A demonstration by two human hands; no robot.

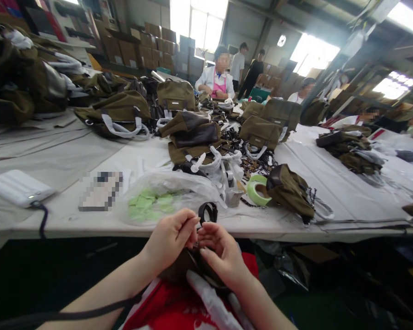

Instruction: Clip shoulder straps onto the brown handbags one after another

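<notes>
A dark bag (179, 268) rests in my lap at the table's front edge, its white-wrapped handle (204, 293) hanging toward me. Above it, my left hand (170, 236) is closed, with thumb and forefinger pinched together; whatever is between them is too small to make out. Facing it, my right hand (223, 254) is half curled beside the bag, thumb apart from the fingers, and no held thing shows. Just beyond my fingertips a looped black strap (208, 212) stands at the table edge.
On the white table (89, 151) lie a plastic bag with green pieces (151, 204), a roll of green tape (258, 190), a phone (101, 190) and a white device (19, 188) with a cable. Several olive bags (192, 130) are piled beyond. A co-worker (215, 80) sits across.
</notes>
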